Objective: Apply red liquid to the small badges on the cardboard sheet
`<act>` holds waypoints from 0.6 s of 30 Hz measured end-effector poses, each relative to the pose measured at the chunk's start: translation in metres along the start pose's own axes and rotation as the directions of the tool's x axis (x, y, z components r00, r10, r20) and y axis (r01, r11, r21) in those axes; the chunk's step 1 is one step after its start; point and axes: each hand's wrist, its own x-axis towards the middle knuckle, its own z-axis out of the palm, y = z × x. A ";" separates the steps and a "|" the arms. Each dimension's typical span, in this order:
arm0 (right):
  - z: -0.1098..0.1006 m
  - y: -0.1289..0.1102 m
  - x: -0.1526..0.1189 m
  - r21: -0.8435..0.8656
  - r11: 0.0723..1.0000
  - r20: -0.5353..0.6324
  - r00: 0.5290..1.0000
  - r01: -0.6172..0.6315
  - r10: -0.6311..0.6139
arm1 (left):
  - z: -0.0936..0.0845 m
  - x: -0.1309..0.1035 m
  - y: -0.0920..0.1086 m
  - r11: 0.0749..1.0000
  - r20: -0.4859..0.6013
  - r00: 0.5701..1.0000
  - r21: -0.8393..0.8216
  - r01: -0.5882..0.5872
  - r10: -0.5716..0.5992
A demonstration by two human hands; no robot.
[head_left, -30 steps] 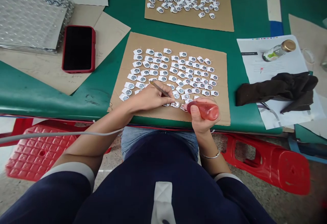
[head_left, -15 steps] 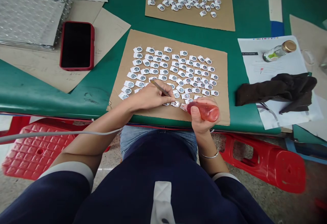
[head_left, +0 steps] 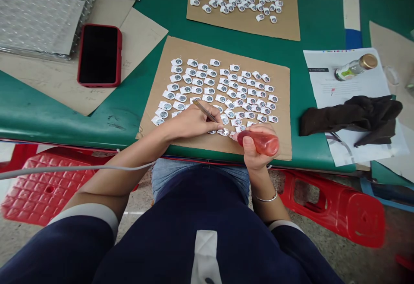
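My left hand (head_left: 194,122) pinches a thin metal tool that looks like tweezers (head_left: 203,109), its tip down by a small white tag with a round silver disc (head_left: 224,132). In my right hand (head_left: 252,158) lies a red squeeze bottle (head_left: 264,143), tilted so its nozzle points left towards that same tag. Whether nozzle and tag touch, I cannot tell. Under both hands is a brown cardboard sheet (head_left: 280,85), where several rows of similar disc tags (head_left: 209,90) are laid out. My left hand covers some of them.
A second cardboard sheet (head_left: 220,21) with more tags lies farther back. On the left are a red-cased phone (head_left: 98,55) and bubble wrap (head_left: 35,16). To the right, a small glass bottle (head_left: 352,68) and dark cloth (head_left: 349,113) rest on printed paper (head_left: 320,85).
The view has shifted slightly. Both hands keep their hold on the tool and the red bottle, and stay at the same tag.
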 end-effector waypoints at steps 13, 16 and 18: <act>0.001 0.002 0.000 0.044 0.998 0.005 0.999 -0.035 0.035 | 0.000 -0.001 -0.001 1.000 0.012 1.000 -0.004 -0.009 0.009; 0.001 0.001 0.001 0.030 0.999 0.013 0.999 -0.035 0.035 | 0.000 -0.001 -0.001 1.000 0.012 1.000 0.003 -0.012 0.011; 0.001 0.001 0.001 0.030 0.999 0.015 0.999 -0.032 0.031 | 0.000 0.000 -0.002 1.000 0.011 1.000 0.008 -0.015 0.015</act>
